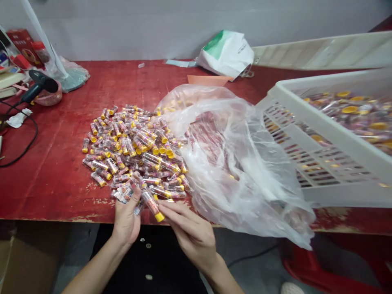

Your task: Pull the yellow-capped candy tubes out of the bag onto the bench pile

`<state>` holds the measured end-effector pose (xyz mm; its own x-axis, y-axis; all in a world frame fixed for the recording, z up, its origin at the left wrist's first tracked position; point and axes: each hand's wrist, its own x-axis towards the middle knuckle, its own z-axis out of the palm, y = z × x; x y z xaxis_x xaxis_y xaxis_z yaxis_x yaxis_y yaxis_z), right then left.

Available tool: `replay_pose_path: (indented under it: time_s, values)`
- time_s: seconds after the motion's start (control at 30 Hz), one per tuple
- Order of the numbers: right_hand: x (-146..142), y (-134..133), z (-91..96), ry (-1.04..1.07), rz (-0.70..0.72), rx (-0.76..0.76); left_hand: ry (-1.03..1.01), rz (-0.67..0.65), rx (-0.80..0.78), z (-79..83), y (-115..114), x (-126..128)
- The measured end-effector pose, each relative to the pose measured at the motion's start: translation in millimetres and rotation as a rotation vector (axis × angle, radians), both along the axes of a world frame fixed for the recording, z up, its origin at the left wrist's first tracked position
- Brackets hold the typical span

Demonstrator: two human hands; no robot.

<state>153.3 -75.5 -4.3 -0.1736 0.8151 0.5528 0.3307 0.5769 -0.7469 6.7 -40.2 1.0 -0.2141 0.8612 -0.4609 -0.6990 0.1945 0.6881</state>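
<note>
My left hand point(126, 222) is closed around some small printed slips point(123, 193), with the thumb pressed on top. Between my two hands is a clear plastic tube point(150, 203) with a yellow cap, tilted with its cap toward me. The fingers of my right hand point(194, 232) pinch this tube near the cap; the thumb is hidden. Just beyond both hands, a heap of similar yellow-capped tubes point(134, 143) covers part of the red table point(55, 163).
A crumpled clear plastic bag point(245, 163) lies right of the heap, hanging over the table's front edge. Beside it stands a white crate point(337, 159) full of tubes. A black hair dryer point(39, 85) and a lamp base point(73, 77) are at the left. A white-green bag point(228, 53) sits at the back.
</note>
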Motion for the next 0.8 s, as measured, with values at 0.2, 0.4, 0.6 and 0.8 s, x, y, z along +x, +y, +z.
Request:
replay_pose_path:
  time_s: [0.2,0.4,0.6,0.8]
  values:
    - [-11,11,-2.4,0.044,-0.032,-0.031,0.081,-0.093,0.039,-2.6,-8,1]
    - [-34,23,-10.8,0.332,-0.159,-0.057,0.128,-0.093,0.022,-1.5,-12,-4]
    - [-57,32,-18.0,0.437,-0.200,-0.092,0.130,-0.007,0.027,-5.5,-15,-10]
    - [-50,53,-17.8,0.265,-0.146,-0.160,0.257,0.080,0.030,-12.5,24,-47]
